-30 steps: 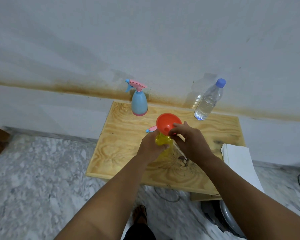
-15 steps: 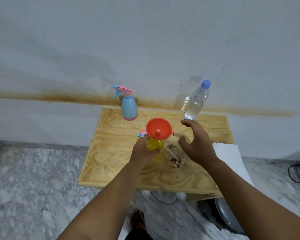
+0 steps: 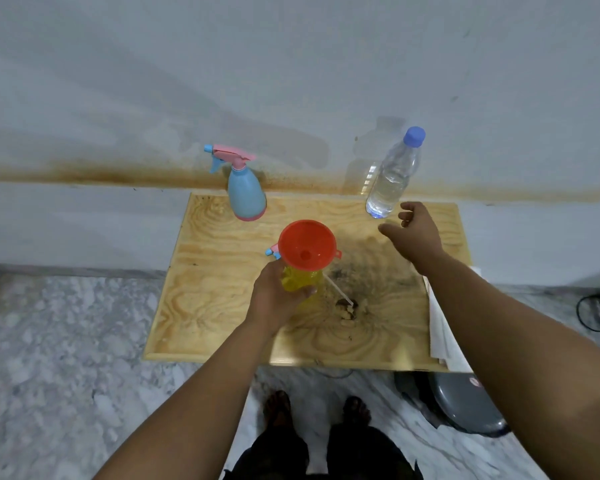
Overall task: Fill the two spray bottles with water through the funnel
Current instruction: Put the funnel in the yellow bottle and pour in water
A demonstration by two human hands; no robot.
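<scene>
A yellow spray bottle (image 3: 300,280) stands on the wooden table (image 3: 222,289) with an orange funnel (image 3: 306,244) seated in its neck. My left hand (image 3: 274,296) grips the yellow bottle's body. Its pink spray head (image 3: 273,251) with a white dip tube lies on the table behind and beside it. My right hand (image 3: 414,230) hovers open just right of and below a clear water bottle (image 3: 394,173) with a blue cap, not touching it. A blue spray bottle (image 3: 246,192) with its pink trigger head fitted stands at the table's back left.
The table stands against a stained white wall. White paper sheets (image 3: 442,327) overhang its right edge. A grey round lid (image 3: 465,403) lies on the marble floor under the right side. A black cable (image 3: 596,310) lies at the far right. My feet show below.
My right hand has let go of the funnel and moved back and right toward the water bottle, fingers spreading. My left hand has kept hold of the yellow bottle.
</scene>
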